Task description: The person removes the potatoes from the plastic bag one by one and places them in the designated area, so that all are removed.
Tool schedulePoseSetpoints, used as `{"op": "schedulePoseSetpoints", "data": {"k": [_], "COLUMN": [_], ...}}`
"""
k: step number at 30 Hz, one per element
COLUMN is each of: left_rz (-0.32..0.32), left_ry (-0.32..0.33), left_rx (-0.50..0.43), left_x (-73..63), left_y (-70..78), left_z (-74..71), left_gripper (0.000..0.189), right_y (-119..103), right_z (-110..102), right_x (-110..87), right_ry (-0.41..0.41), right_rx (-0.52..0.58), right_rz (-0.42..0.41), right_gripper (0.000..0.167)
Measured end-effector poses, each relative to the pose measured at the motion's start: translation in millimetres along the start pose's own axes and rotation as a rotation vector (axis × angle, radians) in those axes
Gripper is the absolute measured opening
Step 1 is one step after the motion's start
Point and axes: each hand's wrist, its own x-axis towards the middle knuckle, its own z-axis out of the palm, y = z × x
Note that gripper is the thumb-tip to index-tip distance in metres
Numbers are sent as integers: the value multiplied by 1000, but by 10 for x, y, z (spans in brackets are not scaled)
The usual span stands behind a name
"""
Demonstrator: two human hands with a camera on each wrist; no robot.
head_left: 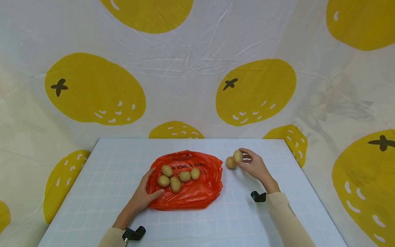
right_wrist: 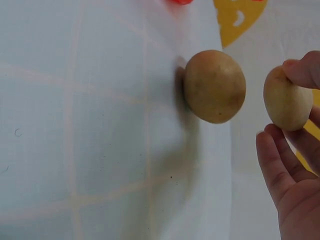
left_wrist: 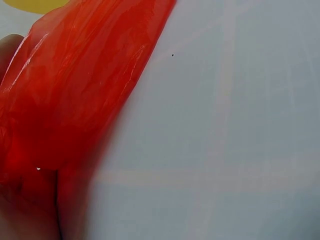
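Several potatoes (head_left: 175, 185) lie grouped on a red plastic bag (head_left: 205, 192), which is spread on the table and printed with dark lettering. My left hand (head_left: 142, 192) rests at the bag's left edge, thumb and fingers spread apart against the plastic. Red plastic (left_wrist: 85, 75) fills the left of the left wrist view and partly hides that hand. To the right of the bag, my right hand (head_left: 255, 168) pinches a potato (right_wrist: 287, 98) between thumb and fingertips, raised off the table. Another potato (right_wrist: 215, 86) sits on the table just beside it.
A pale checked cloth covers the table (head_left: 111, 164). Behind it hangs a whitish curtain (head_left: 172, 96) printed with large yellow fruits. A dark wrist camera (head_left: 258, 196) sits at the right cuff and another camera (head_left: 134, 233) at the left.
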Motion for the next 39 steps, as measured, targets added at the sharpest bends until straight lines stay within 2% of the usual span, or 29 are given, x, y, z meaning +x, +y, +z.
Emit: {"op": "schedulePoseSetpoints", "data": {"k": [12, 39], "left_rz": [-44, -30], "left_ry": [-7, -4], "left_rx": [-24, -12], "left_x": [5, 4], "left_y": [-8, 6], "left_z": [13, -8], "left_gripper": [99, 99], "right_y": [109, 336], "right_z": [-7, -21], "right_x": [4, -16], "right_ry": [2, -12], "right_rx": [-11, -61], "right_rz": [10, 58], "right_gripper": [59, 60]}}
